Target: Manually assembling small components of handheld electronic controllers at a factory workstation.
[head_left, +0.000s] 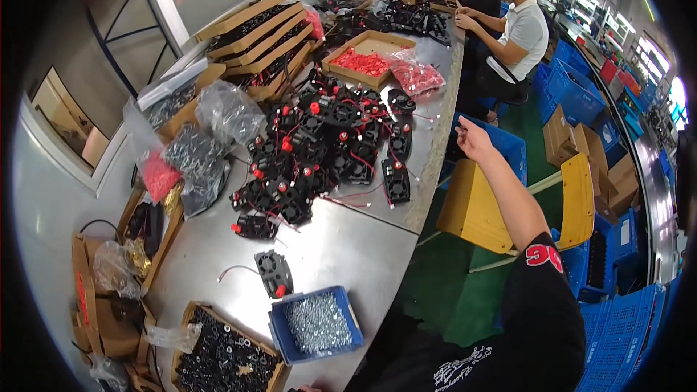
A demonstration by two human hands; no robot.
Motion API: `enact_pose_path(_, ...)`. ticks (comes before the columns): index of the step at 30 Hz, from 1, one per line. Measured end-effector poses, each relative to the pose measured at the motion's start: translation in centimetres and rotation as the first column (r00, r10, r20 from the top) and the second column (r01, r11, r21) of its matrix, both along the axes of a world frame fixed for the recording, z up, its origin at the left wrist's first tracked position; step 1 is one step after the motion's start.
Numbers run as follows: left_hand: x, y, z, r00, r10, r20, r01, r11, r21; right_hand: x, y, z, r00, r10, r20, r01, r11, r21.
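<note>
My right arm stretches out past the table edge. My right hand hangs over a blue crate beside a yellow chair, its fingers loosely bent and apart, with nothing visible in them. Only a sliver of my left hand shows at the lower edge; its fingers are hidden. Nearest to it are a blue bin of small silvery screws and a cardboard tray of small black parts. A single black fan unit with a red cap lies just behind the bin.
A large heap of black fan units with red caps and wires covers the mid-table. Behind it stand a box of red parts, a bag of red parts and stacked trays. Another person sits at the table's far right.
</note>
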State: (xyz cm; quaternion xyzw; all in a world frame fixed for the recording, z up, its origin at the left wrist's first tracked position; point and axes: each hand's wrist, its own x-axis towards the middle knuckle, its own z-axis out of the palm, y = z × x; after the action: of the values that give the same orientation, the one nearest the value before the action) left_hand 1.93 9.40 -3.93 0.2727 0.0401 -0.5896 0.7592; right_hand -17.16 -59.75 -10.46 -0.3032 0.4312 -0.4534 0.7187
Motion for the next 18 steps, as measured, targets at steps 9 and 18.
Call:
enact_pose_path(9, 1.2, 0.6, -0.5, 0.99, -0.108, -0.088, 0.108, 0.994, -0.008, 1.3, -17.9, 0.5, -0.168, -0.591, -0.789, -0.764, 0.584, -0.275)
enact_pose_path(18, 0.5, 1.5, -0.5, 0.95, -0.092, 0.299, -0.084, 0.846, 0.526, 1.3, -19.8, 0.4, -0.013, -0.681, -0.732, -0.733, 0.505, -0.456)
